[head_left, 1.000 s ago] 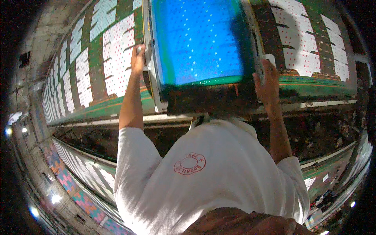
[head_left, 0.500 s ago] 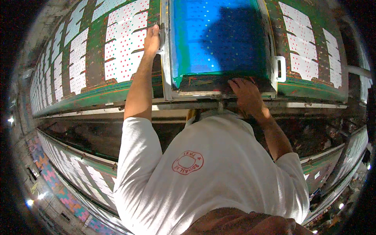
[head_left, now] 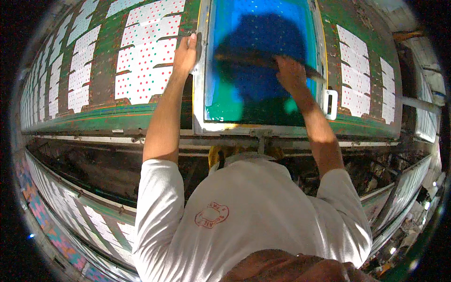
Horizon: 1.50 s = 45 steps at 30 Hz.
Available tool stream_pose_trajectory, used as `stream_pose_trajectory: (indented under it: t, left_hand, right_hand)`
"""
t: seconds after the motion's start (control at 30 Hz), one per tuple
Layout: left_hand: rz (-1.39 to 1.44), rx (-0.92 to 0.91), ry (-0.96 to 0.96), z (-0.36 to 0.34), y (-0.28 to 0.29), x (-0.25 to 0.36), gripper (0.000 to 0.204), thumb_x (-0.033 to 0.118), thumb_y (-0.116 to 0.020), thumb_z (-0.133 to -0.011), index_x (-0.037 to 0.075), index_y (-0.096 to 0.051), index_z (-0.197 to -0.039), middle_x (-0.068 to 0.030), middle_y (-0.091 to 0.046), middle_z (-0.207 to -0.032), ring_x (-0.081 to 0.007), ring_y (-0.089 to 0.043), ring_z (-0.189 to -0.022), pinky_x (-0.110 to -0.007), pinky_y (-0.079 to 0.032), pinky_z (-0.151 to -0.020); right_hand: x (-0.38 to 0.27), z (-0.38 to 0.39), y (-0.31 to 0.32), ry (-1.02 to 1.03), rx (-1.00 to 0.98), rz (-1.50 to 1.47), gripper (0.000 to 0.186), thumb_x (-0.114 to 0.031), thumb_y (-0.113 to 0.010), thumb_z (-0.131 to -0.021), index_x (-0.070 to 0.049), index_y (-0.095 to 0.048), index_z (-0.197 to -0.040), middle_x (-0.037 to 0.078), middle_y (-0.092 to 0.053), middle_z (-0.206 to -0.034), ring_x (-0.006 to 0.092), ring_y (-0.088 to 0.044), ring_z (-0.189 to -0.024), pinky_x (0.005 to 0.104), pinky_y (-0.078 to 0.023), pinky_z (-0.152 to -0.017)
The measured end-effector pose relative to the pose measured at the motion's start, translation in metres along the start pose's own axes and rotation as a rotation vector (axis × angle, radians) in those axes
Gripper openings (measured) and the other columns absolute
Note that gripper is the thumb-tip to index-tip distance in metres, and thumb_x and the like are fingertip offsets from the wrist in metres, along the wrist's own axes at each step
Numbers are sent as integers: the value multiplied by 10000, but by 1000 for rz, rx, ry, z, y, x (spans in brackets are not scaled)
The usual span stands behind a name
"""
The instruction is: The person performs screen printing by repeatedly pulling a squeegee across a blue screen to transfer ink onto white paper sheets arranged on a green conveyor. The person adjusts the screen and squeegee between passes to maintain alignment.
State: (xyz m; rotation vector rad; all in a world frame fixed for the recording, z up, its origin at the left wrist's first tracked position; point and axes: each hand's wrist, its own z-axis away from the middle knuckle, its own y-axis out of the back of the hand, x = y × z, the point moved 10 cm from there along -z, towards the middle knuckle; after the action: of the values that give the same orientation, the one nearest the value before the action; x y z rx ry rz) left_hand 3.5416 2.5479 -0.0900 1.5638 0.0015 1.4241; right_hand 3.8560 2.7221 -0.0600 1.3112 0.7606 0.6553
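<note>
A screen-printing frame [head_left: 199, 105] with a blue mesh [head_left: 230, 19] lies on the long green table ahead of me. My left hand [head_left: 185, 57] is closed around the frame's left side, thumb up, where a grip is mostly covered. Over the mesh, my right hand [head_left: 291, 75] grips a dark, wide squeegee [head_left: 249, 58], which spans most of the frame's width. Wet green ink [head_left: 224, 110] covers the near end of the mesh. A dark shadow falls across the middle, and the squeegee's blade edge is hard to see in it.
White cut fabric pieces [head_left: 148, 51] with red and green dots lie in rows on the table [head_left: 108, 113], left and right of the frame. A white handle [head_left: 331, 105] sticks out at the frame's right side. A metal rail [head_left: 164, 140] runs along the near edge.
My right hand has moved the squeegee from the frame's near end away from me to about mid-mesh. Green ink now shows at the near end. My left hand stays on the frame's side.
</note>
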Motion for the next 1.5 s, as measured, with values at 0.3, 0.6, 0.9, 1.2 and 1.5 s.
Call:
stream_pose_trajectory:
  t: [0.3,0.6,0.9,1.2,1.5]
  left_hand:
    - [-91,49,43,-2,1,-4,742,705,-457,-985,54,-603,-1308,-327,-661,-1225,-469,-621,-1211,-520,-458,-1039]
    - [-175,44,80,0,1,-2,814,707,-509,-967,-8,-585,-1349,-306,-667,-1235,-387,-643,-1188,-429,-454,-1045]
    - [-242,43,113,6,4,14,862,710,-501,-960,-11,-531,-1431,-353,-636,-1271,-456,-602,-1254,-473,-444,-1081]
    - [-252,98,62,1,4,8,766,657,-408,-1021,-3,-560,-1380,-359,-644,-1225,-489,-609,-1211,-520,-458,-1048]
    - [-189,62,32,-1,3,7,762,660,-337,-1035,-8,-588,-1301,-364,-635,-1228,-519,-575,-1228,-544,-439,-1051]
  right_hand:
    - [93,-248,-4,49,169,112,245,-225,-645,-867,-84,-716,-1054,192,-724,-1009,405,-697,-936,535,-556,-831]
    - [107,-346,36,442,21,-55,326,-351,-679,-847,-46,-759,-933,250,-686,-802,418,-659,-716,525,-535,-697]
    - [116,-365,30,314,27,-62,315,-309,-662,-882,-5,-743,-863,264,-684,-779,380,-683,-699,520,-517,-651]
    - [71,-247,8,380,-205,46,224,-160,-637,-852,-58,-710,-1038,217,-715,-988,419,-690,-926,560,-548,-811]
    - [-1,7,-4,192,-233,-50,393,-73,-694,-788,-93,-704,-1181,192,-717,-1078,398,-684,-1049,526,-549,-916]
